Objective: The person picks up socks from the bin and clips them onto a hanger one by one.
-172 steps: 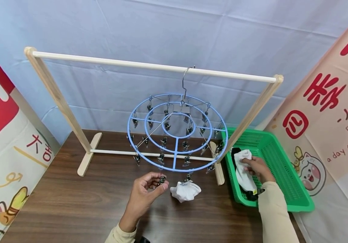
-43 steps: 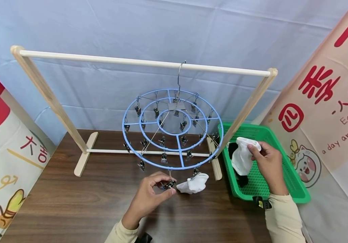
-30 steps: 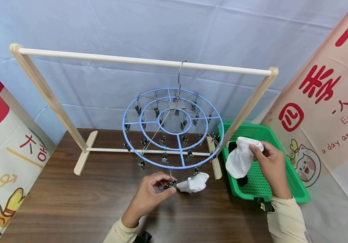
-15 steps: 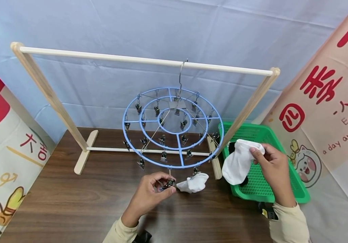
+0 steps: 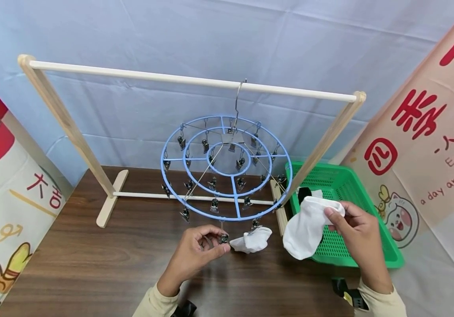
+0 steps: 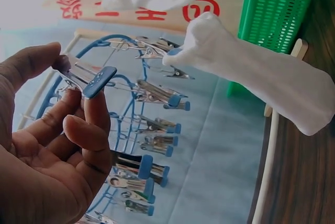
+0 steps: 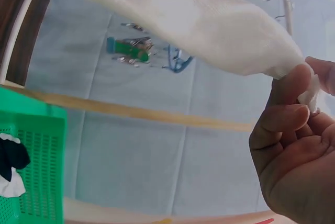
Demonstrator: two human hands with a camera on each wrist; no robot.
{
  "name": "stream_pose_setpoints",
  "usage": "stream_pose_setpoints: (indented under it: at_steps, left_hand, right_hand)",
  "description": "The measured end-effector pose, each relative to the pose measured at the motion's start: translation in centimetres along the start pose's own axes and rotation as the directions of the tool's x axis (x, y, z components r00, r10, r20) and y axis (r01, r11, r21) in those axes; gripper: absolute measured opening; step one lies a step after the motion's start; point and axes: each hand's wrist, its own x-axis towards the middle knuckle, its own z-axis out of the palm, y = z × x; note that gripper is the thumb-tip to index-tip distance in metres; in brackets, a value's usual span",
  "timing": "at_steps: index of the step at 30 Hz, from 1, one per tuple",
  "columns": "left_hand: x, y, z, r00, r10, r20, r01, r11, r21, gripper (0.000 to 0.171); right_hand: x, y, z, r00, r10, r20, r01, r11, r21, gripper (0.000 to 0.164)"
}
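My left hand [image 5: 197, 251] pinches a metal clip [image 6: 86, 77] with a blue tip, which hangs from the front of the round blue clip hanger [image 5: 230, 185]. My right hand [image 5: 359, 235] grips a white sock [image 5: 308, 226] by its cuff, the toe hanging down to the left, in front of the green basket. Between the hands, another white sock [image 5: 252, 240] hangs from a neighbouring clip on the hanger's outer ring; the left wrist view shows this sock [image 6: 261, 72] at full length.
A wooden rack [image 5: 195, 80] carries the hanger by its metal hook. At the right stands a green basket [image 5: 369, 220] with black and white socks [image 7: 11, 164] inside. Several more clips [image 6: 154, 98] dangle from the rings. Printed cloths flank the brown table [image 5: 72, 264].
My right hand has lifted a white sock out of the green basket and moved it toward the front. The left hand stays at the clip, which has turned slightly.
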Motion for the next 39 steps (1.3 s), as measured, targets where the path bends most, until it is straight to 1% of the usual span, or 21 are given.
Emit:
stream_pose_setpoints:
  at_steps: [5, 10, 14, 17, 25, 28, 33, 39]
  left_hand:
    - [0.0, 0.0, 0.0, 1.000, 0.004, -0.002, -0.004, 1.000, 0.001, 0.020]
    - [0.0, 0.0, 0.0, 1.000, -0.002, 0.001, 0.002, 1.000, 0.000, 0.021]
    - [0.1, -0.1, 0.0, 1.000, -0.017, -0.001, 0.017, 1.000, 0.005, 0.022]
    - [0.0, -0.1, 0.0, 1.000, -0.024, -0.005, 0.024, 1.000, 0.009, 0.023]
    - [0.0, 0.1, 0.0, 1.000, 0.002, -0.014, -0.002, 1.000, 0.011, 0.018]
    - [0.0, 0.1, 0.0, 1.000, 0.001, -0.022, 0.000, 1.000, 0.009, 0.018]
    - [-0.1, 0.2, 0.1, 0.999, -0.023, -0.037, 0.023, 1.000, -0.005, 0.018]
    - [-0.1, 0.2, 0.1, 0.999, -0.039, -0.036, 0.039, 0.999, -0.015, 0.018]
  right_hand:
    - [-0.8, -0.9, 0.3, 1.000, -0.026, 0.017, 0.026, 1.000, 0.009, 0.016]
    - [-1.8, -1.4, 1.1, 0.996, -0.083, 0.037, 0.082, 0.996, 0.040, 0.015]
    - [-2.4, -1.4, 1.8, 0.990, -0.124, 0.065, 0.120, 0.990, 0.071, 0.018]
    - [-2.7, -1.3, 2.3, 0.986, -0.142, 0.092, 0.133, 0.987, 0.093, 0.019]
    - [-3.1, -1.0, 3.3, 0.969, -0.206, 0.135, 0.194, 0.976, 0.096, 0.021]
    - [-3.3, -1.1, 3.6, 0.965, -0.205, 0.164, 0.191, 0.976, 0.101, 0.021]
    - [-3.6, -1.2, 4.1, 0.963, -0.186, 0.196, 0.172, 0.981, 0.087, 0.019]
    - [-3.9, -1.0, 4.8, 0.955, -0.203, 0.216, 0.182, 0.977, 0.113, 0.020]
